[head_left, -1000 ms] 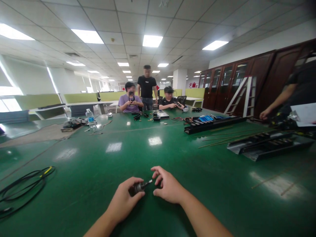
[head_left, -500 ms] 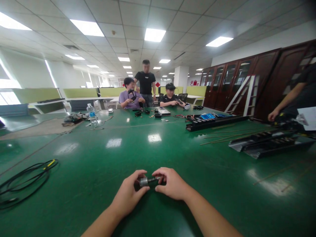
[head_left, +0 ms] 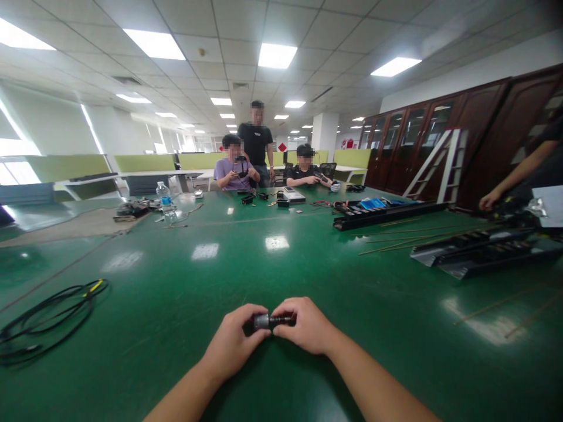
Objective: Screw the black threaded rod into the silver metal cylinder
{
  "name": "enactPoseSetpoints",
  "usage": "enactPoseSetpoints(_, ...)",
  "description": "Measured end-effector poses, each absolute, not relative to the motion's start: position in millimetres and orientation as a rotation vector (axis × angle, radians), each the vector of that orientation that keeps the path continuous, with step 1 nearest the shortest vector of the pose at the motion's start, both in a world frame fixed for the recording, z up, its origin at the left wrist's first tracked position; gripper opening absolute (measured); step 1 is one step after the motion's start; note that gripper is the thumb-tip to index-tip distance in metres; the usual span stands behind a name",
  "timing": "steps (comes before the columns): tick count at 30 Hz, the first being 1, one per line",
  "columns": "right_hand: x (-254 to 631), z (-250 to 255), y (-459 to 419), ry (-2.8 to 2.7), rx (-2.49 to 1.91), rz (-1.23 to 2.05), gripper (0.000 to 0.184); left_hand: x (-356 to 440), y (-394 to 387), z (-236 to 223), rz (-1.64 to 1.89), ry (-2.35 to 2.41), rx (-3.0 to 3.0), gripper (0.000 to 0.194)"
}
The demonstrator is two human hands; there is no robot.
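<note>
Between my hands, just above or on the green table (head_left: 246, 264), is a small metal cylinder with a dark, ridged, thinner shaft (head_left: 263, 321); its exact kind I cannot make out. My left hand (head_left: 235, 337) is closed round the wide silver end, with thumb and fingers on either side. On the shaft's right end my right hand (head_left: 305, 325) is closed, its thumb below and fingers above. The fingertips of both hands nearly meet, and the palms hide part of the piece at each end.
A black cable coil (head_left: 48, 325) lies at the left. Black metal channels (head_left: 466, 258) and thin rods (head_left: 404, 240) are at the right. Farther back stand a water bottle (head_left: 163, 194) and small black parts (head_left: 248, 199). Several people are around the table.
My right hand has slid left along the shaft, closer to my left hand, and its fingers have closed more. The view has shifted slightly.
</note>
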State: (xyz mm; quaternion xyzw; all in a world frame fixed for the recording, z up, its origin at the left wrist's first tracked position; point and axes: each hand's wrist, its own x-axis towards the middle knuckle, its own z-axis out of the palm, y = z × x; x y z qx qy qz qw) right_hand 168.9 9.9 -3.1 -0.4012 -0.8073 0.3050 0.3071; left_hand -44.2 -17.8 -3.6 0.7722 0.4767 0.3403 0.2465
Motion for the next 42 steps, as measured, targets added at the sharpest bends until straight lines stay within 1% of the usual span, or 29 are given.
enactPoseSetpoints(42,170.9,-7.4,10.9,-2.06,-1.138,0.787,0.015,-42.8,-17.0,-7.1,0.933,1.346,2.09,0.026)
